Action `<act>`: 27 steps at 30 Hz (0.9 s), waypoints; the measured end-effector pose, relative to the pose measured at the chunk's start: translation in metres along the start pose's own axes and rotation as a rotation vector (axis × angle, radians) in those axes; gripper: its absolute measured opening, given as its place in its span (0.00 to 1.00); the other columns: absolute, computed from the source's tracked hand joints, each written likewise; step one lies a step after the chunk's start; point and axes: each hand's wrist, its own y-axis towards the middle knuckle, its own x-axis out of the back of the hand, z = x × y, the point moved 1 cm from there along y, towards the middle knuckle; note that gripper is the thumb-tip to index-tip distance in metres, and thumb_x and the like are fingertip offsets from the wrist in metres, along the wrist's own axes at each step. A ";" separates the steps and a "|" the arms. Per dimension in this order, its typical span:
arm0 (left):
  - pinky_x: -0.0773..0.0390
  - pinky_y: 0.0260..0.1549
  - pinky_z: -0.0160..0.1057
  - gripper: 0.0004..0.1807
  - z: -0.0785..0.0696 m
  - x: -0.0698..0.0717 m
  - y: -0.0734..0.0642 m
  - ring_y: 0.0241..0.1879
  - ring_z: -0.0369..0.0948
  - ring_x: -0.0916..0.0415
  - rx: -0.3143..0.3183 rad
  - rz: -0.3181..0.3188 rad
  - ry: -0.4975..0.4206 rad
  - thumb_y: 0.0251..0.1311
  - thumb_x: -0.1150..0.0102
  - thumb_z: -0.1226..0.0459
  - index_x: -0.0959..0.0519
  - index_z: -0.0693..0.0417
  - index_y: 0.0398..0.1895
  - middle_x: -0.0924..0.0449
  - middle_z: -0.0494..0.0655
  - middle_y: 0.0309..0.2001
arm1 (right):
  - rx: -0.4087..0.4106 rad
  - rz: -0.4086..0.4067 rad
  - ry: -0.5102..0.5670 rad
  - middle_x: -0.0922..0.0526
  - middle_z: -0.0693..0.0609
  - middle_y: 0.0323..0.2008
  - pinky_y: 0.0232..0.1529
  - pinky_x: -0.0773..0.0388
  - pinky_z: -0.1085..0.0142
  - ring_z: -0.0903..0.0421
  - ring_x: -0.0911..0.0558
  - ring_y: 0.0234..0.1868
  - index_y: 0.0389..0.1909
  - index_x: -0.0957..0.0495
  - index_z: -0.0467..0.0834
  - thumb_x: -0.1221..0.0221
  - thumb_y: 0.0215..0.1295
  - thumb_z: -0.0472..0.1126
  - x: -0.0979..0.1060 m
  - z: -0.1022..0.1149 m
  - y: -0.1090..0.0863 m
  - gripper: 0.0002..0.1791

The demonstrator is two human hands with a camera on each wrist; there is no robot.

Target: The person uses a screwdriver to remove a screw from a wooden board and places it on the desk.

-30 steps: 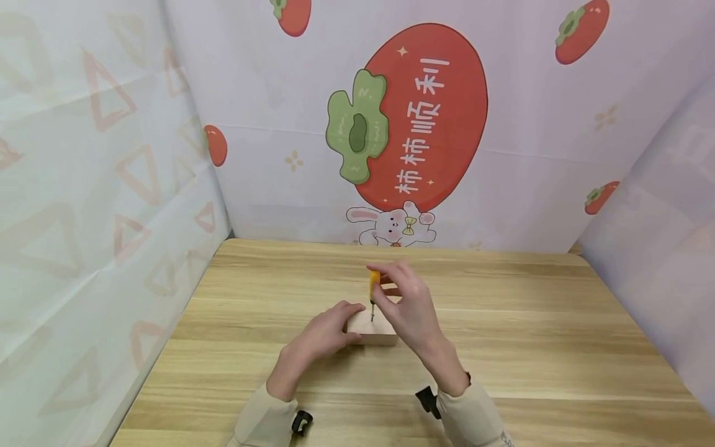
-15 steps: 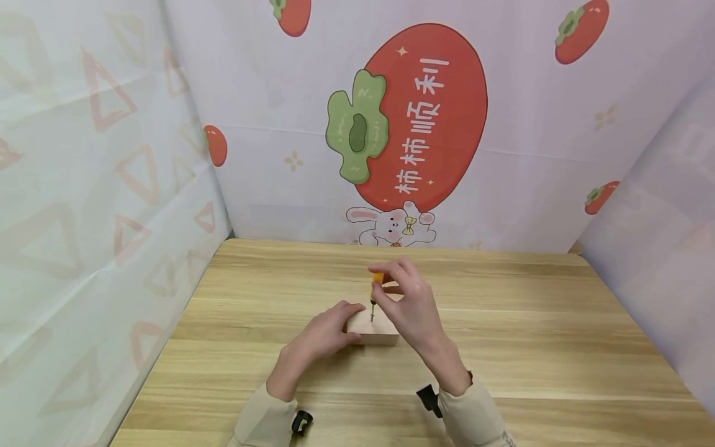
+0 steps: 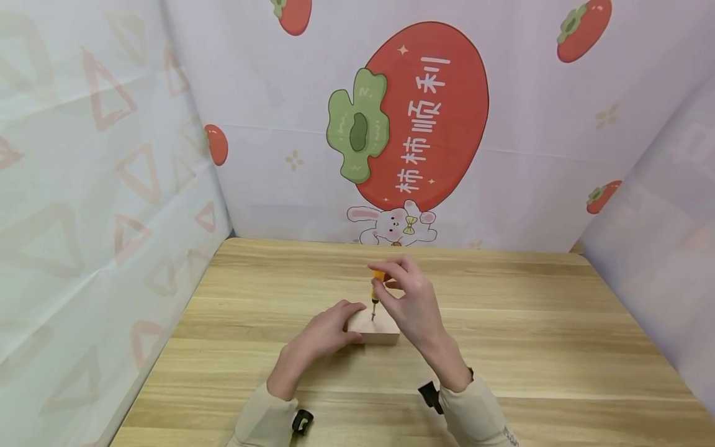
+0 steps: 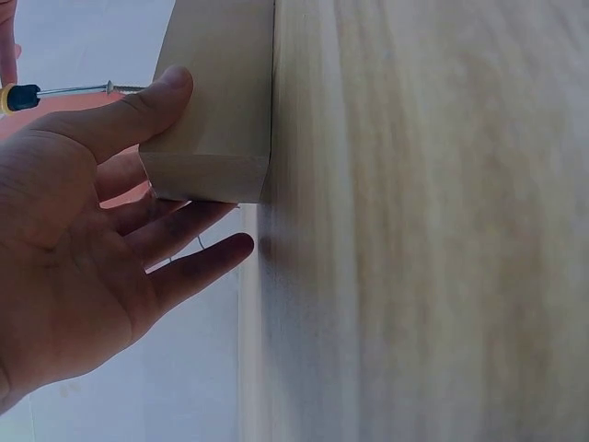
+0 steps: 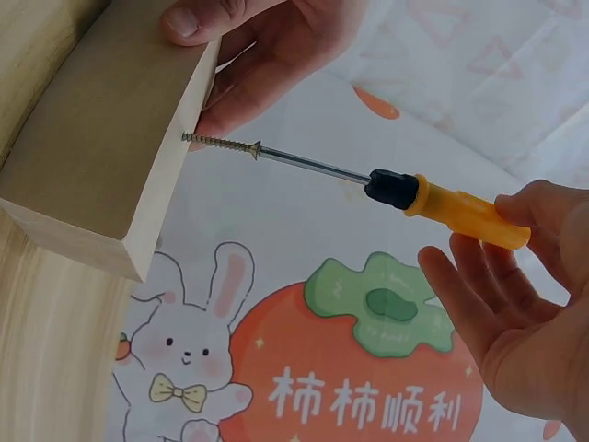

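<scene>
One wooden block [image 3: 382, 338] gripped by left hand [image 3: 328, 329]; right hand [image 3: 412, 302] holds yellow screwdriver [image 5: 442, 208] (tip on screw [image 5: 221, 143]).

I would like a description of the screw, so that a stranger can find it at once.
On the wooden table, find the pale block that the left hand grips. The screw stands on its top, at the tip of the yellow-handled screwdriver in the right hand. Unlike the smooth shaft above, it has threads and a flared head.
</scene>
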 end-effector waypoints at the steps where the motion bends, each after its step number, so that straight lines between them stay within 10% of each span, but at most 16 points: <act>1: 0.24 0.48 0.45 0.31 0.000 0.000 0.000 0.47 0.41 0.24 0.000 0.001 -0.001 0.60 0.32 0.55 0.26 0.51 0.66 0.22 0.47 0.54 | 0.006 -0.002 -0.001 0.19 0.49 0.43 0.38 0.15 0.63 0.56 0.17 0.40 0.49 0.17 0.43 0.35 0.59 0.28 0.000 0.000 0.000 0.17; 27: 0.24 0.52 0.47 0.31 -0.002 -0.001 0.000 0.50 0.43 0.23 -0.003 -0.008 0.002 0.60 0.31 0.55 0.26 0.51 0.65 0.22 0.48 0.54 | 0.006 0.003 -0.033 0.20 0.51 0.44 0.36 0.15 0.61 0.57 0.17 0.37 0.47 0.18 0.45 0.29 0.56 0.32 0.006 0.000 -0.002 0.17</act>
